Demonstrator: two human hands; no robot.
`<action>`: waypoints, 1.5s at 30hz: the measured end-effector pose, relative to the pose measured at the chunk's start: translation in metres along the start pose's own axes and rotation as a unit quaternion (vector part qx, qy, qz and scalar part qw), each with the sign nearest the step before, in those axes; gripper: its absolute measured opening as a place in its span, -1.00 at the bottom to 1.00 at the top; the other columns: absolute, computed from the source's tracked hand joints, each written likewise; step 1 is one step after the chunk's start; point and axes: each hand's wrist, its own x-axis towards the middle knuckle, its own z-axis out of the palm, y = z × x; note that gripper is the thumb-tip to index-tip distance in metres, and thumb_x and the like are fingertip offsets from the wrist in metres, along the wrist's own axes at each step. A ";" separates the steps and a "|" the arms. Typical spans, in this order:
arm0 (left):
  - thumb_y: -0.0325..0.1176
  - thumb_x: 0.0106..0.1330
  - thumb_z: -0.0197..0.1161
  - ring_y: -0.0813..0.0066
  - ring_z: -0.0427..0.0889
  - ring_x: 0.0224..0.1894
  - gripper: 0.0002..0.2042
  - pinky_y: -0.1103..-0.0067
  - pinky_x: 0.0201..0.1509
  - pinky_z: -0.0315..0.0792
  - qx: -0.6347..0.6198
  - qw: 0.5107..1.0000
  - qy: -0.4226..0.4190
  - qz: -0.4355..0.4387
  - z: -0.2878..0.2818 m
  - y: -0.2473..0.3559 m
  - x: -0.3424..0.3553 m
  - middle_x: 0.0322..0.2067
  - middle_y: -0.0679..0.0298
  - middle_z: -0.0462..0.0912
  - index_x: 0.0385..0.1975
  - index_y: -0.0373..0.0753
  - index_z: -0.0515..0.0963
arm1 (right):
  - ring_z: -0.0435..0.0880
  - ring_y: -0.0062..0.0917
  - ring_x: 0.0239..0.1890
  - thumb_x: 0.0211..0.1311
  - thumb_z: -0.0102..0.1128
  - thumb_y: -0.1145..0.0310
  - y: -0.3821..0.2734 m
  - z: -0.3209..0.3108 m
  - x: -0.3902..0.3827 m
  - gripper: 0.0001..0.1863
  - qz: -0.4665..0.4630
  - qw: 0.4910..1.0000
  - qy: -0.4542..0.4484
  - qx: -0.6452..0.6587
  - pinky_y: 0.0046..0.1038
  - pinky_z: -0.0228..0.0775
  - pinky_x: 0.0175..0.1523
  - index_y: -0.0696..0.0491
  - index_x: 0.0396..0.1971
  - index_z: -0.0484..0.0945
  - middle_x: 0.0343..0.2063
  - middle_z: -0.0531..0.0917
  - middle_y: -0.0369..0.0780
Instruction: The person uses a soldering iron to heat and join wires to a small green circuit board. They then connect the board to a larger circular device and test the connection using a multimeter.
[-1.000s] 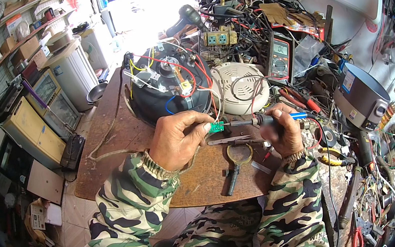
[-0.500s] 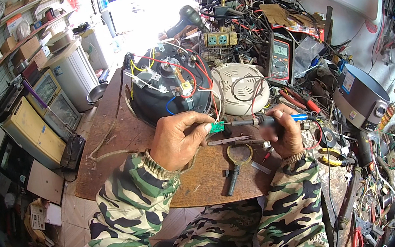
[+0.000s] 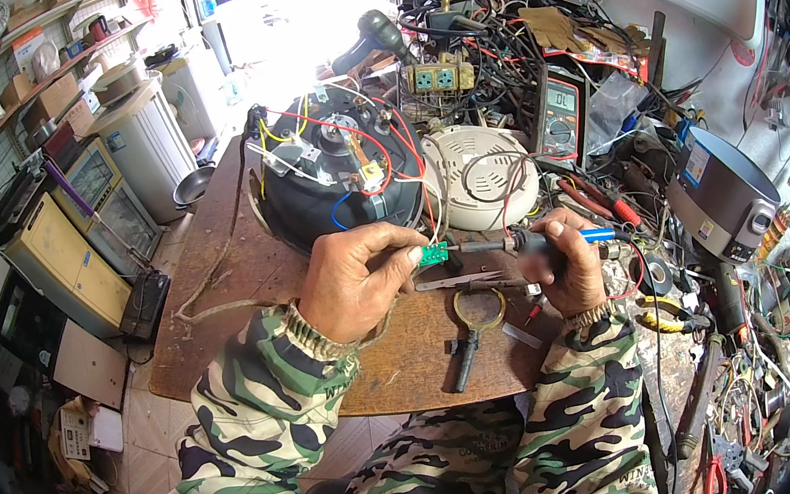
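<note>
Between thumb and fingers, my left hand (image 3: 359,277) pinches a small green circuit board (image 3: 434,255) by its left end. My right hand (image 3: 571,261) is wrapped round a soldering iron (image 3: 528,244) with a blue part at its back. The iron's metal shaft (image 3: 481,246) points left, and its tip meets the board's right end, though the exact contact is too small to make out. Thin wires run from the board up to the black upturned appliance (image 3: 336,169) behind it, which has red, yellow, white and blue wires. A round beige vented cover (image 3: 481,179) lies beside that appliance.
A magnifying glass (image 3: 469,338) and tweezers (image 3: 458,281) lie on the wooden table (image 3: 403,372) near my hands. A multimeter (image 3: 561,117) stands behind to the right. Yellow-handled pliers (image 3: 672,314), a grey pot-shaped appliance (image 3: 722,191) and tangled cables crowd the right side.
My hands, the board and the soldering iron stay nearly in place. No grip has changed.
</note>
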 end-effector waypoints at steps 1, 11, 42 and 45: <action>-0.52 0.39 0.22 0.68 0.61 -0.48 -0.87 0.68 -0.41 0.52 0.000 1.000 0.000 0.001 0.000 0.001 0.000 -0.46 0.29 0.67 -0.19 -0.44 0.63 | 0.40 -0.58 -0.77 0.23 0.23 0.26 0.000 0.001 0.000 -0.73 0.000 1.000 0.001 0.000 -0.48 0.36 -0.60 0.22 -0.39 0.54 -0.69 0.54 -0.15; -0.55 0.39 0.22 0.67 0.60 -0.45 -0.88 0.68 -0.38 0.51 -0.006 1.000 -0.017 0.001 -0.001 -0.004 0.001 -0.43 0.28 0.67 -0.18 -0.44 0.63 | 0.40 -0.60 -0.78 0.25 0.23 0.28 -0.001 0.000 0.001 -0.74 0.019 1.000 -0.002 -0.016 -0.47 0.38 -0.61 0.21 -0.38 0.53 -0.68 0.54 -0.18; -0.57 0.36 0.22 0.70 0.54 -0.49 -0.91 0.68 -0.41 0.44 0.038 0.999 -0.030 -0.010 -0.004 -0.002 0.002 -0.46 0.32 0.64 -0.23 -0.41 0.65 | 0.45 -0.58 -0.69 0.19 0.30 0.40 -0.003 -0.016 0.015 -0.82 0.043 0.998 -0.052 -0.018 -0.46 0.45 -0.48 0.21 -0.33 0.58 -0.55 0.59 -0.21; -0.57 0.36 0.22 0.70 0.54 -0.50 -0.90 0.67 -0.41 0.45 0.026 0.999 -0.015 -0.011 -0.004 0.000 0.002 -0.49 0.32 0.65 -0.22 -0.41 0.65 | 0.42 -0.60 -0.72 0.21 0.29 0.32 -0.002 -0.015 0.014 -0.77 0.045 0.998 -0.039 -0.037 -0.42 0.42 -0.51 0.20 -0.30 0.57 -0.60 0.56 -0.23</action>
